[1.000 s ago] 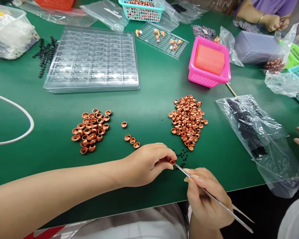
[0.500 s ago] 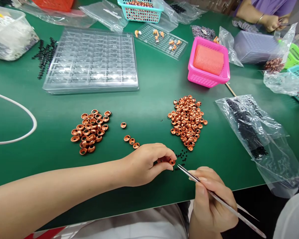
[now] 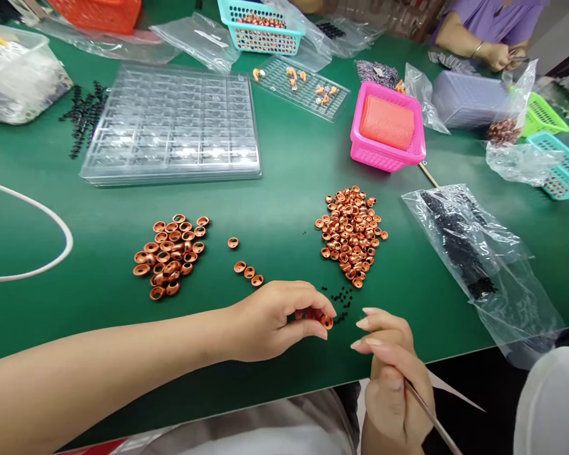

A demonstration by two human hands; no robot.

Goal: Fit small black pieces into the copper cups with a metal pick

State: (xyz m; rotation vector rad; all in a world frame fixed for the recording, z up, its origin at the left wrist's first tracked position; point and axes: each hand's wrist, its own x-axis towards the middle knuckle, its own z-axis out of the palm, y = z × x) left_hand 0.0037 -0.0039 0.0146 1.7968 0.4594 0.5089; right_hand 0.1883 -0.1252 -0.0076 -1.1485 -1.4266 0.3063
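Note:
Between the thumb and fingertips of my left hand [image 3: 284, 319] is a small copper ring [image 3: 327, 322], held just above the green table [image 3: 284, 215]. My right hand [image 3: 396, 373] is to its right, with metal tweezers [image 3: 434, 420] held under the thumb and their shaft running down to the lower right; the index and middle fingers reach out towards the ring. Tiny black pieces [image 3: 344, 297] lie scattered beyond the ring. A large pile of copper rings [image 3: 353, 234] sits behind them, and a smaller pile [image 3: 171, 253] at the left. Several loose rings [image 3: 250, 272] lie between the piles.
Clear compartment trays [image 3: 173, 126] stand at the back left. A pink basket [image 3: 389, 158] holds a red-orange block. On the right lies a plastic bag [image 3: 478, 253] of black pieces. A white cord [image 3: 52, 218] curves in from the left. Another person's hands [image 3: 500, 57] work at the far right.
The tweezers have swung away from the ring, their tips no longer pointing at it, and the right hand's index and middle fingers have stretched out. The left hand still holds the ring. The view has shifted slightly.

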